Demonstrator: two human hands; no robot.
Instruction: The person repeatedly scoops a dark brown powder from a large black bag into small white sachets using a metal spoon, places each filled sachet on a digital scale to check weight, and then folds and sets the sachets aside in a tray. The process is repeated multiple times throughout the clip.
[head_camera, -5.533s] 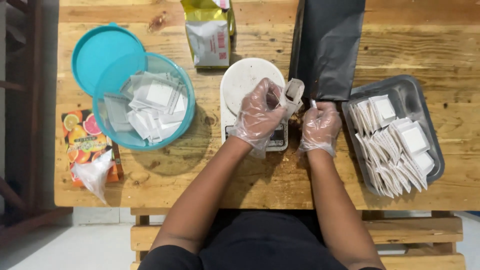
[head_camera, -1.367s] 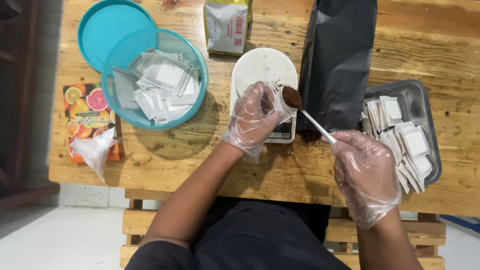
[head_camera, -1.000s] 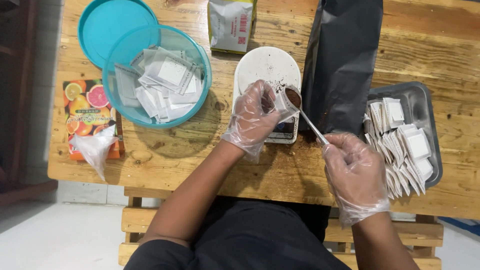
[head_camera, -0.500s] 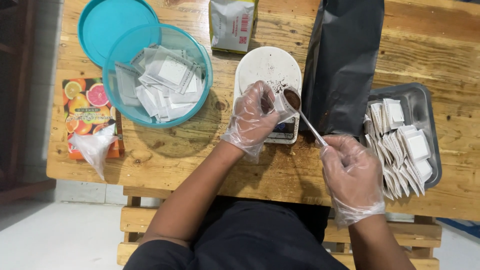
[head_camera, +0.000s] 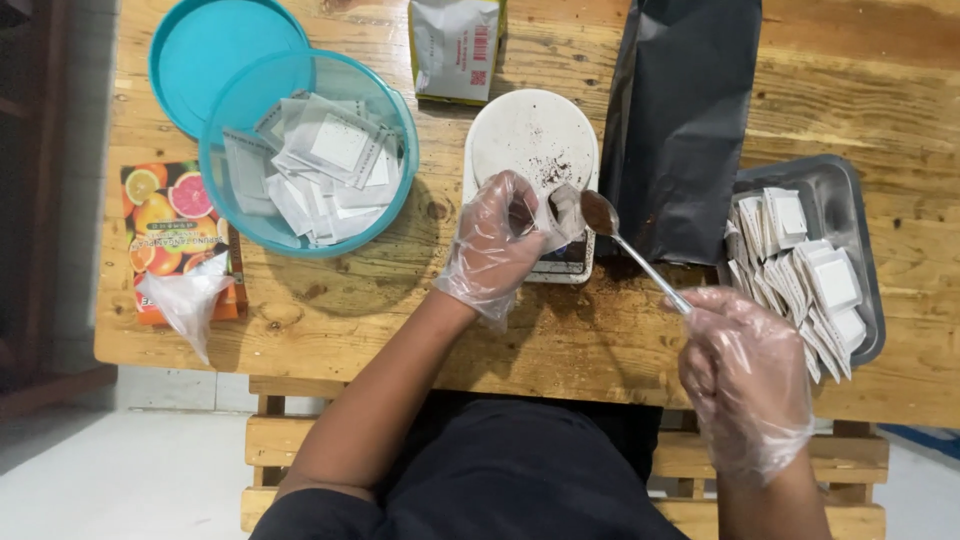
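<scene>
Over the white scale (head_camera: 533, 150) on the table (head_camera: 400, 300), the gloved left hand (head_camera: 497, 245) pinches a small sachet (head_camera: 566, 210) while the right hand (head_camera: 745, 375) grips a spoon (head_camera: 630, 248) of brown powder just beside its mouth

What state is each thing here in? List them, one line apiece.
Teal bowl: open, holding flat sachets.
Teal lid: off, behind the bowl.
Sachet: pinched in left hand over the scale.
Spoon: loaded with brown powder, held by right hand.
Black bag: lying flat.
Grey tray: filled with sachets.
</scene>
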